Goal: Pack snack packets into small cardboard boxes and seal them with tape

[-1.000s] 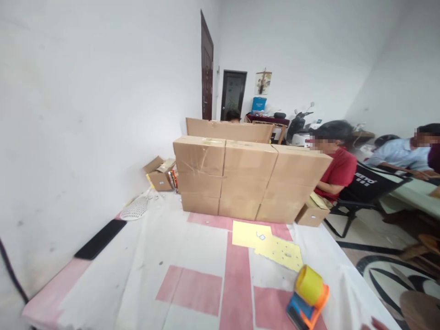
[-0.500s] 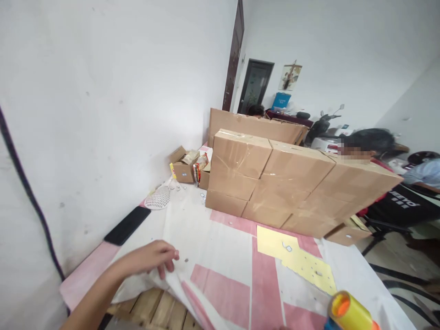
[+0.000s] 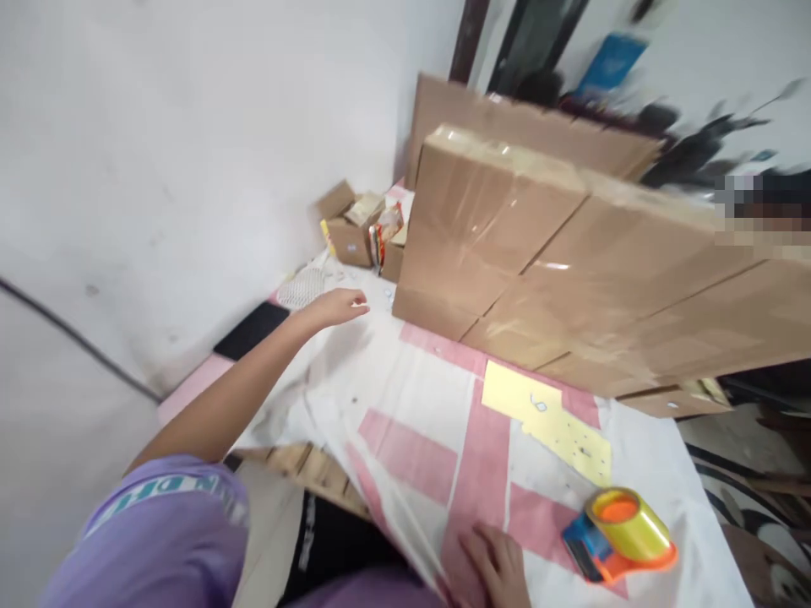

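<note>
My left hand (image 3: 339, 306) is stretched forward above the pink and white tablecloth (image 3: 418, 388). Its fingers are loosely bent, the thumb apart, and nothing is between them. Closest to it lie a white perforated sheet (image 3: 302, 288) and a dark flat object (image 3: 252, 329) along the wall. At the near edge of the table, my right hand (image 3: 498, 561) rests on the cloth with fingers extended, partly cut off by the frame. To its right is a tape dispenser (image 3: 639, 532) with a yellow roll and an orange and blue body.
Stacked taped cardboard boxes (image 3: 557, 262) form a wall across the table. A small open carton (image 3: 351, 236) with packets stands by the wall. Yellow paper (image 3: 548, 414) with small bits lies in front of the boxes. A person is partly visible beyond, at right.
My left hand has moved forward from the cloth's near edge. My right hand has come into view on the cloth. The camera view has tilted downward and shifted.
</note>
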{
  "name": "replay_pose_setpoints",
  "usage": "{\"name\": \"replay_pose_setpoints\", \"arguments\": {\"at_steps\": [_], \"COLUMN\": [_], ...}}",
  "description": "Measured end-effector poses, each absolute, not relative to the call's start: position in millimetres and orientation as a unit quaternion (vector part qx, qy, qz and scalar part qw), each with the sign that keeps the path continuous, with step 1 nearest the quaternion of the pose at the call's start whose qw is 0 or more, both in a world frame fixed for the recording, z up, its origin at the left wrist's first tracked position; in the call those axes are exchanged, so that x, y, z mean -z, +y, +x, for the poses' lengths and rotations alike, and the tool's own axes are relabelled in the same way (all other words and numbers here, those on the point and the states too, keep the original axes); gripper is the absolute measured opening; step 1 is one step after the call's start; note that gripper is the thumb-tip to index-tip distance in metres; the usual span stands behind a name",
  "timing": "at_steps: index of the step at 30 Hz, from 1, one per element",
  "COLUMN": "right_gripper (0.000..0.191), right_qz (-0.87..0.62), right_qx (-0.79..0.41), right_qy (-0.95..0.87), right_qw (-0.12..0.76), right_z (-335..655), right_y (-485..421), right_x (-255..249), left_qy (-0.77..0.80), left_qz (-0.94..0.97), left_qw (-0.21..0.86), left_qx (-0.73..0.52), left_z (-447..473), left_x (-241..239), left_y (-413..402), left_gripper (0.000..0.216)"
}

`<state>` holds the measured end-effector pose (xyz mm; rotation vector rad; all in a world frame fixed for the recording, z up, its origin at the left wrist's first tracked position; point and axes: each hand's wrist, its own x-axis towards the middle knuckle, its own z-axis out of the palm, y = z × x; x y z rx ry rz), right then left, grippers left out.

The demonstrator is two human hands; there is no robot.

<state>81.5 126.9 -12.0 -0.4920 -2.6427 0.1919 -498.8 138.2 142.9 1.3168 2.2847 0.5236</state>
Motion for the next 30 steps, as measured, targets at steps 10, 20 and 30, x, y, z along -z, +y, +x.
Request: {"name": "replay_pose_setpoints", "arguments": {"at_steps": [10, 20, 30], "right_gripper": [0.016, 0.020, 0.022], "right_qz": [-0.129, -0.096, -0.153], "right_qx": [-0.214, -0.194, -0.146], "right_qy": [-0.947, -0.962, -0.961], "right_qw": [0.204, 0.164, 0.179], "right_z": [70, 93, 100], "right_y": [98, 90, 83], "right_x": [-15, -16, -12], "left_qy": [0.866, 0.919, 0.955], "left_qz": [0.465, 0.371, 0.284], "left_qw": [0.120, 0.001, 0.033], "left_qx": [-0.143, -0.131, -0.083], "left_z": [-364, -339, -299], "left_x": [-30, 2, 7], "left_y": [-124, -199, -177], "left_gripper": [0.050, 0.037, 0.027]}}
